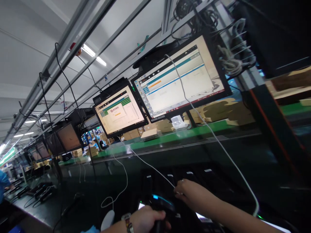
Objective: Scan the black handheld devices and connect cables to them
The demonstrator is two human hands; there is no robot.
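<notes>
Black handheld scanner (160, 207) with a blue light on top, low in the view, just in front of the dark workbench (218, 168). Gripped by the left hand (145, 220), fingers clenched round its handle, a banded watch (128, 222) on the wrist just left of the scanner. Right of the scanner and slightly above it, the right hand (187, 192), fingertips pinched on a thin white cable (150, 166) that runs up and left from the scanner's side toward the bench edge. Second, thicker white cable (213, 136) hanging from above, crossing the large monitor (179, 77) and curving down past the right forearm, right of the scanner. White mouse (107, 220) lying left of the scanner, its cord looped above it. Behind the scanner, a green-edged conveyor strip (170, 139) carrying flat cardboard boxes (218, 113). Above the scanner, the large monitor and, to its left, a smaller monitor (119, 111), both lit. Far left of the scanner, a row of further screens (68, 137) and a blue sleeve (3, 181) of another person at the frame edge.
</notes>
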